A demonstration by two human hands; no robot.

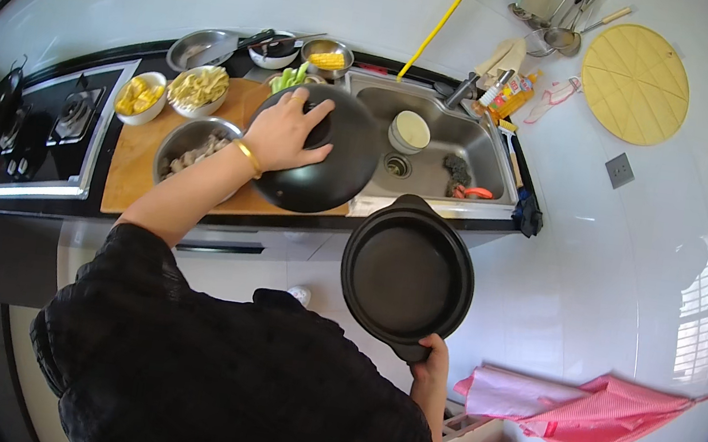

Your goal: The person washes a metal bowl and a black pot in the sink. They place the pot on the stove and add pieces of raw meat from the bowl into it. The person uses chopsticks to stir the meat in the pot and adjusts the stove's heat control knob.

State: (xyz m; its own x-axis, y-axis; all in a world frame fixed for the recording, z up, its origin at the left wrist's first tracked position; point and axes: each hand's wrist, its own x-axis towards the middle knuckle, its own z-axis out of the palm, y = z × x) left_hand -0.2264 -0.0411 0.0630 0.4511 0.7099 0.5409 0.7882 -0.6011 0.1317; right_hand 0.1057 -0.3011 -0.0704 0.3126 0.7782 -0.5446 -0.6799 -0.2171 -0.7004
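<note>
My left hand is closed over the knob of a round black pot lid, above the right end of the wooden board. The knob is partly hidden under my fingers. A black two-handled pot is in my right hand, gripped by its near handle. It is held in front of the counter edge by the sink, its inside facing up with nothing seen in it. Beneath my left forearm stands a metal bowl of meat pieces. Cut green vegetables show just behind the lid.
Behind the board stand white bowls of yellow food and pale pieces, plus a metal bowl with corn. Left is a gas stove. The steel sink holds a white bowl and a scouring pad.
</note>
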